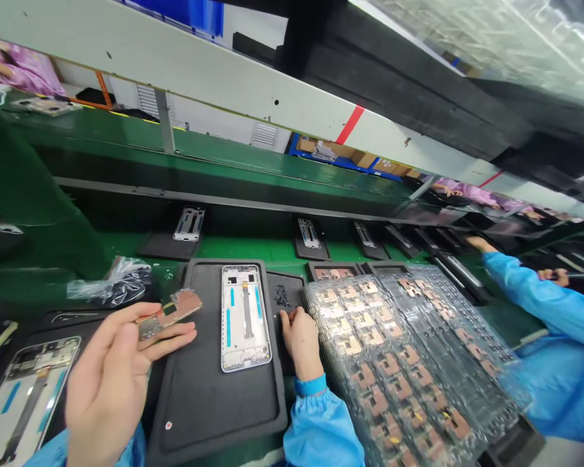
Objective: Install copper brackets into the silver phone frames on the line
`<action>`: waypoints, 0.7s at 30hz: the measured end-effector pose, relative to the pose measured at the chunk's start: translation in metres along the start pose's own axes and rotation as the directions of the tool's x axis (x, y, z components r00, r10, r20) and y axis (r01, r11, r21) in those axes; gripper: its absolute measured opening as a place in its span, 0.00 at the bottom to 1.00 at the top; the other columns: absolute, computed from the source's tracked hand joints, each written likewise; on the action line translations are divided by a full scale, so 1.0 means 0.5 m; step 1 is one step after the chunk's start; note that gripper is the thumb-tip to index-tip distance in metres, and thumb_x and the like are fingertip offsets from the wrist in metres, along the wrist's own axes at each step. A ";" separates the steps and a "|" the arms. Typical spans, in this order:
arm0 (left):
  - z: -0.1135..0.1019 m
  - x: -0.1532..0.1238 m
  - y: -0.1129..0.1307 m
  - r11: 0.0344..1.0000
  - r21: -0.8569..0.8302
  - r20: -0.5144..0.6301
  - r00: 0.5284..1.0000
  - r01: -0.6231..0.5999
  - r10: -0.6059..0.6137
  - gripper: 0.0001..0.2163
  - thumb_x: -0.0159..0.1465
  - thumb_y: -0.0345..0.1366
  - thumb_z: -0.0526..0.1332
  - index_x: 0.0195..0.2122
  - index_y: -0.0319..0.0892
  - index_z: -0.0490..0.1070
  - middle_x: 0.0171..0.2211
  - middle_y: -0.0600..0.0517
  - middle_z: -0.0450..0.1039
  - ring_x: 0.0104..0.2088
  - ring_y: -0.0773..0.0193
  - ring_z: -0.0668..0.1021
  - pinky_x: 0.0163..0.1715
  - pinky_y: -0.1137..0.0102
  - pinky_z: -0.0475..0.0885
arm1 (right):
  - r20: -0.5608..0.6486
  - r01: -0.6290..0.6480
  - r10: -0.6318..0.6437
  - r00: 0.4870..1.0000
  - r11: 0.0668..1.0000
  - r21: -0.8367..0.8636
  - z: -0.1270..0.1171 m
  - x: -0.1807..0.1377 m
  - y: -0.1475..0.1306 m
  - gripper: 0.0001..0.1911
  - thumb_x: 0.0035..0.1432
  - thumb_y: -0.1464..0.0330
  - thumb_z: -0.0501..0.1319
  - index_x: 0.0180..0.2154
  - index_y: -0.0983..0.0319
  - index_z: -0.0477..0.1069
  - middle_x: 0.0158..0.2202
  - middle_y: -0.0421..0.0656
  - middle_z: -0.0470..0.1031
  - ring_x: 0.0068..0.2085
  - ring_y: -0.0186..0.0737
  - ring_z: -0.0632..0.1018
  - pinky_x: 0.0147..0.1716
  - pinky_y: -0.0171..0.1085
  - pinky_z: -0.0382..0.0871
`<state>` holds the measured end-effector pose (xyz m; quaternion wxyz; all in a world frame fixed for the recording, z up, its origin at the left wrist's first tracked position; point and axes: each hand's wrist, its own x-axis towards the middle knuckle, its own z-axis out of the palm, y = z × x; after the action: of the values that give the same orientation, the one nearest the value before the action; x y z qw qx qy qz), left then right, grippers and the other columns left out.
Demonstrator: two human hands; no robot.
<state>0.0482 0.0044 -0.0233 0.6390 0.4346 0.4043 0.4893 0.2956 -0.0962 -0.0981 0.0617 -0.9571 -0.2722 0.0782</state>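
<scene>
My left hand (119,370) grips a small copper-coloured phone circuit board (182,305) between thumb and fingers, raised over the left edge of a black foam tray (214,415). On that tray lies a silver phone frame (234,350) with blue strips and a grey flex cable. My right hand (300,336) is on the other side of the frame, its fingertips pinched together just below a pile of small black parts (282,296) in a dark shallow tray. Whatever is between those fingertips is too small or hidden to make out.
Stacked clear plastic trays (399,363) of circuit boards stand to the right. Another phone frame (29,395) lies at lower left, near a plastic bag (119,282). Phone frames on black pads line the green conveyor (248,248) behind. A co-worker's blue sleeve (540,285) reaches in from the right.
</scene>
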 end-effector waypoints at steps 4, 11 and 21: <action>0.012 -0.008 -0.018 0.998 0.067 0.061 0.998 -0.022 0.018 0.15 0.67 0.44 0.68 0.47 0.43 0.68 0.41 0.48 0.82 0.40 0.51 0.87 0.45 0.59 0.85 | -0.047 0.069 -0.069 0.997 0.998 -0.010 0.028 -0.009 -0.014 0.07 0.70 0.71 0.56 0.41 0.66 0.72 0.41 0.57 0.80 0.41 0.50 0.83 0.35 0.38 0.69; 0.011 -0.003 -0.027 0.994 0.088 0.176 0.983 -0.071 0.054 0.11 0.74 0.40 0.59 0.55 0.46 0.66 0.45 0.49 0.75 0.45 0.57 0.84 0.48 0.59 0.85 | -0.116 0.171 -0.156 0.981 0.976 0.136 0.043 0.023 -0.015 0.12 0.65 0.74 0.54 0.28 0.59 0.66 0.28 0.50 0.75 0.31 0.48 0.81 0.29 0.38 0.67; 0.010 -0.030 -0.013 0.958 0.251 0.358 0.933 -0.137 0.040 0.15 0.72 0.34 0.61 0.59 0.50 0.74 0.44 0.52 0.78 0.35 0.67 0.86 0.38 0.78 0.84 | -0.298 0.506 -0.456 0.839 0.452 0.734 -0.195 -0.161 -0.044 0.09 0.71 0.63 0.58 0.37 0.58 0.72 0.41 0.45 0.77 0.39 0.40 0.81 0.38 0.35 0.75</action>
<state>0.0520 -0.0118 -0.0267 0.6118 0.6159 0.3276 0.3728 0.2348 -0.1276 0.0104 0.5041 -0.7133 -0.4658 0.1417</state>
